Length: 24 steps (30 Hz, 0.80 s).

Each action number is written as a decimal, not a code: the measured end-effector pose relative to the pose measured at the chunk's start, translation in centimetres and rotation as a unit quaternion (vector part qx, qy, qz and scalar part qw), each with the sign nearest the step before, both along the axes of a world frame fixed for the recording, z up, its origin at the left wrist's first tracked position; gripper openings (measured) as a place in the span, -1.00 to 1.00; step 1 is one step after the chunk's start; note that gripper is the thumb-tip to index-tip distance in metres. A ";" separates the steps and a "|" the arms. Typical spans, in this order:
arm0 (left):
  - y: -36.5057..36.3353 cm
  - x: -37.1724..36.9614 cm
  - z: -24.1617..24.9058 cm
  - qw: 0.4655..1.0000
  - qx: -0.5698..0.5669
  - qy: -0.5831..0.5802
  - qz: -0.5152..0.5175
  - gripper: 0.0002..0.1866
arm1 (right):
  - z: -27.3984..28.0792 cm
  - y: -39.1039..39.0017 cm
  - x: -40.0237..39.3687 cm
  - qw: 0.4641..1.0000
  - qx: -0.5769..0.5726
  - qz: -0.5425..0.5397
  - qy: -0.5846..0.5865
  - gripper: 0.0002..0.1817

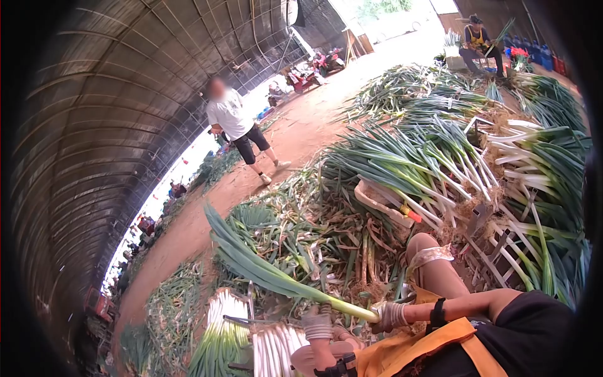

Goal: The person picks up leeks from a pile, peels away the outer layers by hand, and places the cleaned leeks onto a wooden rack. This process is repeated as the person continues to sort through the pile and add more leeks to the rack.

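A large green onion (276,276) lies slantwise across the lower middle, its long leaves up to the left and its pale root end toward me. My right hand (388,316), with a pale wrapping around it, is closed on the white base. Farther along the stalk, my left hand (318,322), wrapped in the same way, is closed at the stem; its fingers are partly hidden. Below it a row of trimmed white onion stalks (276,349) lies by a metal frame (251,308). Another trimmed bundle (223,320) lies to its left.
Untrimmed onions (433,157) are piled at right, beside a pale crate edge (383,204) and metal bars (493,264). Discarded leaves (289,220) cover the ground ahead. A person (232,116) stands on the dirt path; another person (480,47) sits at the far right holding onions.
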<state>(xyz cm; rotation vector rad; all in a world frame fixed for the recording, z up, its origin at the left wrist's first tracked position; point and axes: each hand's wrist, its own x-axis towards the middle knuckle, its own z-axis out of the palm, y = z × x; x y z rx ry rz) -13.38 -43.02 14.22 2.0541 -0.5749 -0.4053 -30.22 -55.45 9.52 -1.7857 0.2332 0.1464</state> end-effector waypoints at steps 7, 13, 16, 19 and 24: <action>-0.4 -0.2 -1.3 0.988 -0.042 -0.148 -0.020 -0.67 | -0.5 -0.1 -0.1 0.999 0.042 -0.005 0.001 -0.83; -0.4 -1.7 -0.9 0.972 0.031 -0.219 -0.081 -0.81 | 0.1 0.0 -0.3 0.999 0.020 -0.029 -0.001 -0.86; -1.5 -5.2 -2.8 0.912 -0.130 -0.244 -0.303 -0.87 | -2.8 0.3 0.8 0.990 0.118 -0.072 -0.030 -0.86; -1.2 -8.0 -1.9 0.915 -0.095 -0.249 -0.303 -0.88 | -11.5 -0.7 2.8 0.906 -0.058 -0.059 -0.416 -0.80; -1.3 -4.8 -2.4 0.929 -0.347 0.081 0.100 -0.80 | 0.3 -0.3 -0.3 0.997 -0.036 -0.056 0.035 -0.78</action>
